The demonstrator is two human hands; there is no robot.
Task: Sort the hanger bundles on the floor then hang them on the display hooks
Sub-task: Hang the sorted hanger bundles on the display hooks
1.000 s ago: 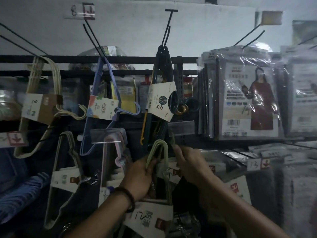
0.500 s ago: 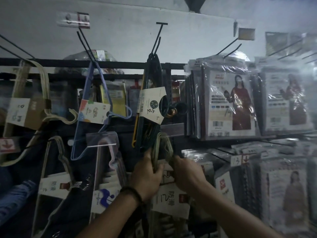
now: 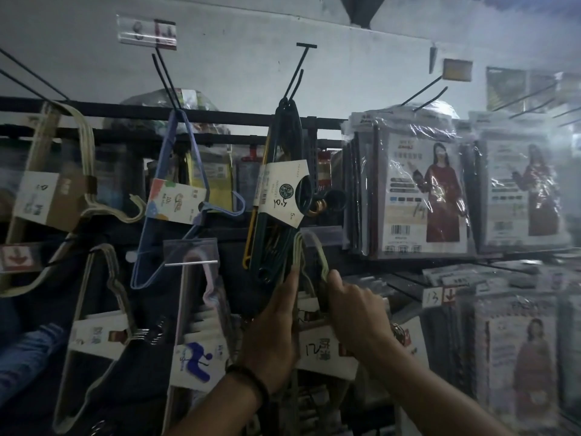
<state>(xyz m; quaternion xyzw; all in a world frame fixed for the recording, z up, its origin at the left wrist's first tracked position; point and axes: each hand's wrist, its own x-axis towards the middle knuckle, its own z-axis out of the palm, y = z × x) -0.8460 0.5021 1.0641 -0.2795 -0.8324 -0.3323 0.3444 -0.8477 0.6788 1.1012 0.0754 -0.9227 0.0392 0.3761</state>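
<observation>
Left hand: wrapped round the left edge of the pale green hanger bundle, forefinger stretched up along it, back of the hand to the camera.
Right hand: fingers curled, thumb tip pressed on the right-hand slope of the same bundle's top bend, pinching it.
Left wrist: ringed by a dark beaded wristband.
Pale green hanger bundle: upright between both hands, low in the middle of the rack, just below the dark green hanger bundle; top bend right under a clear label strip. Impossible to tell whether already on a peg.
Paper sleeve: white, wrapped round the held bundle, marked with a handwritten 12, partly hidden behind the two hands.
Dark green hanger bundle: hanging from a T-ended display hook, with a white card band round its middle.
Blue hanger bundle: on the next hook to the left, tilted.
Cream hanger bundle: far left, on the top rail.
Pink hanger bundle: lower row, left of the hands, behind a clear tag holder.
Bagged garments: packed on hooks to the right, well apart from the hands.
</observation>
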